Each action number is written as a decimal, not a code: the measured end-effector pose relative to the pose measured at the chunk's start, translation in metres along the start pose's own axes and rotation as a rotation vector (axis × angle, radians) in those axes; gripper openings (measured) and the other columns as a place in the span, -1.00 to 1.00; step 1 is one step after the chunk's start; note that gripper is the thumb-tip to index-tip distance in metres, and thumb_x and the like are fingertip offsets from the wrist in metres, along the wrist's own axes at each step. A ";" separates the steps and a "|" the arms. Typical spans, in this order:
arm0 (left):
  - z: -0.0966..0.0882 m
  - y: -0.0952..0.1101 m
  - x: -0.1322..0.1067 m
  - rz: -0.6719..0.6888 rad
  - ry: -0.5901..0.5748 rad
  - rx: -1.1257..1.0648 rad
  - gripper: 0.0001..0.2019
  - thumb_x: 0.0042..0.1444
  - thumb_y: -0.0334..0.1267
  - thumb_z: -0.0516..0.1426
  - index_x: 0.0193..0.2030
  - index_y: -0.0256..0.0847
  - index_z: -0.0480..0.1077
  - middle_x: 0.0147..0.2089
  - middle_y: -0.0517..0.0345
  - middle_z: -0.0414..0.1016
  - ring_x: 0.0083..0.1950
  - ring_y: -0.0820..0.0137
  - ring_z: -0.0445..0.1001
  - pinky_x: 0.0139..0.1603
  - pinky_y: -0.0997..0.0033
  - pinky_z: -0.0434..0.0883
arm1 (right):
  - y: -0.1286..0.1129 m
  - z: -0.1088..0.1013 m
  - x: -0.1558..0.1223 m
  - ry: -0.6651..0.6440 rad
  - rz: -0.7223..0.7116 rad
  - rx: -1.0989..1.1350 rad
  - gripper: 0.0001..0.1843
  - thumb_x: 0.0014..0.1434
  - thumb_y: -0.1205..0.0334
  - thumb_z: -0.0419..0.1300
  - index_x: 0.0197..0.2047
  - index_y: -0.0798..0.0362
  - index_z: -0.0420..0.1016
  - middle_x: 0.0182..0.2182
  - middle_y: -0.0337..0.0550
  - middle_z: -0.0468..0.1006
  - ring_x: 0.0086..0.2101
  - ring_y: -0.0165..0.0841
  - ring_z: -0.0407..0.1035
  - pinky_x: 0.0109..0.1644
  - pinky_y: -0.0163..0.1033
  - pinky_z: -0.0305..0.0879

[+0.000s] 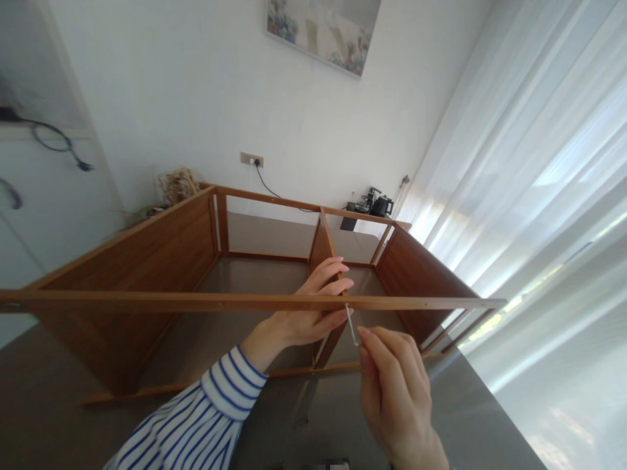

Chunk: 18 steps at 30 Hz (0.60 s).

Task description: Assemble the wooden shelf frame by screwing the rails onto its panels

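A brown wooden shelf frame [161, 254] lies on its side on the grey floor, with a thin front rail [147, 301] running across the view. My left hand [313, 307] reaches past that rail and wraps its fingers round the top edge of the middle divider panel [321, 245] where it meets the rail. My right hand [392, 382] is below and nearer to me, pinching a small silver hex key [351, 323] whose tip points up at the underside of the rail, beside my left fingers.
A white wall stands behind the frame with a socket and black cable [252, 160] and a picture [323, 29]. Dried grass [179, 184] sits at the left corner, dark small appliances [375, 203] at the back. Sheer white curtains [539, 183] fill the right.
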<state>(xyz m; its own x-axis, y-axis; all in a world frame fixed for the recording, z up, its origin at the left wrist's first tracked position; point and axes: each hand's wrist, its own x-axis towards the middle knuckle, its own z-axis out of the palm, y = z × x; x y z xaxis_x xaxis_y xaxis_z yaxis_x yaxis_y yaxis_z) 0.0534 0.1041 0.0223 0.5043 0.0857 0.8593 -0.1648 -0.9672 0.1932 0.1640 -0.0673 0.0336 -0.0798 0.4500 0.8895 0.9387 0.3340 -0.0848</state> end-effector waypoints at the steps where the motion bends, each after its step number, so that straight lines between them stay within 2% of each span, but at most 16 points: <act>1: 0.000 0.000 0.000 0.003 0.000 -0.002 -0.62 0.18 -0.29 0.10 0.14 -0.14 0.18 0.21 -0.11 0.19 0.37 0.09 0.04 0.30 -0.12 0.16 | 0.004 -0.005 0.000 -0.039 -0.080 -0.061 -0.57 0.16 0.45 0.18 0.11 0.08 0.36 -0.18 0.03 0.54 -0.21 -0.25 0.44 -0.17 -0.12 0.41; 4: -0.001 0.002 0.001 0.001 -0.004 -0.008 -0.62 0.18 -0.29 0.10 0.13 -0.14 0.19 0.21 -0.11 0.19 0.37 0.09 0.04 0.31 -0.13 0.16 | 0.008 -0.013 0.001 -0.141 -0.188 -0.209 -0.53 0.16 0.40 0.21 0.15 0.08 0.35 -0.13 0.05 0.56 -0.20 -0.17 0.46 -0.17 -0.07 0.40; 7: -0.001 0.003 0.001 -0.020 -0.002 -0.006 -0.63 0.18 -0.30 0.09 0.13 -0.14 0.19 0.22 -0.10 0.19 0.37 0.08 0.03 0.32 -0.14 0.14 | 0.003 -0.008 0.000 -0.138 -0.154 -0.252 -0.57 0.16 0.42 0.19 0.11 0.09 0.38 -0.19 0.03 0.59 -0.30 -0.21 0.47 -0.23 -0.09 0.40; 9: -0.001 0.004 0.001 -0.018 0.000 -0.001 -0.63 0.18 -0.30 0.10 0.12 -0.16 0.20 0.21 -0.11 0.19 0.37 0.08 0.03 0.32 -0.13 0.14 | -0.006 -0.001 -0.001 -0.069 -0.079 -0.202 -0.61 0.14 0.46 0.18 0.06 0.13 0.40 -0.31 0.00 0.60 -0.41 -0.27 0.45 -0.31 -0.16 0.39; 11: -0.001 0.004 0.002 -0.009 -0.003 0.008 -0.63 0.17 -0.31 0.11 0.12 -0.16 0.20 0.21 -0.11 0.19 0.37 0.09 0.03 0.32 -0.11 0.16 | -0.018 0.007 -0.001 0.010 0.082 -0.086 -0.72 0.17 0.44 0.15 -0.03 0.11 0.42 -0.43 -0.08 0.58 -0.50 -0.35 0.42 -0.41 -0.25 0.36; 13: -0.001 0.004 0.002 -0.005 0.000 0.015 -0.64 0.17 -0.33 0.10 0.11 -0.15 0.20 0.19 -0.10 0.20 0.36 0.10 0.05 0.31 -0.09 0.18 | -0.030 0.013 0.000 0.036 0.342 0.132 -0.86 0.24 0.36 0.10 -0.14 0.07 0.43 -0.49 -0.15 0.56 -0.55 -0.40 0.41 -0.49 -0.33 0.33; 14: -0.001 0.004 0.002 -0.005 0.002 0.018 -0.65 0.18 -0.33 0.09 0.11 -0.15 0.19 0.19 -0.09 0.20 0.36 0.11 0.06 0.31 -0.09 0.19 | -0.035 0.015 0.003 0.028 0.496 0.287 -0.90 0.27 0.30 0.07 -0.20 0.05 0.41 -0.49 -0.15 0.57 -0.57 -0.42 0.42 -0.53 -0.36 0.32; 16: -0.002 0.005 0.001 -0.003 0.006 0.024 -0.64 0.19 -0.33 0.09 0.12 -0.14 0.19 0.21 -0.09 0.19 0.35 0.10 0.07 0.30 -0.09 0.20 | -0.045 0.018 0.009 0.018 0.772 0.667 -0.84 0.31 0.18 0.02 -0.28 0.04 0.32 -0.44 -0.11 0.61 -0.61 -0.42 0.43 -0.62 -0.38 0.28; 18: -0.003 0.005 0.000 -0.015 -0.003 0.026 -0.63 0.20 -0.32 0.08 0.15 -0.13 0.18 0.24 -0.10 0.17 0.36 0.10 0.08 0.29 -0.09 0.21 | -0.052 0.021 0.016 0.042 0.940 1.014 -0.80 0.31 0.10 0.00 -0.30 0.03 0.24 -0.37 -0.02 0.63 -0.60 -0.38 0.46 -0.65 -0.37 0.27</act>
<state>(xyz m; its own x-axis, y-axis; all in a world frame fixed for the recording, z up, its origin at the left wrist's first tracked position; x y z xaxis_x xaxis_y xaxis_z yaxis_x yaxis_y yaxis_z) 0.0505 0.0994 0.0250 0.5093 0.0997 0.8548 -0.1354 -0.9716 0.1940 0.1072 -0.0601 0.0427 0.4684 0.8206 0.3276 -0.0203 0.3806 -0.9245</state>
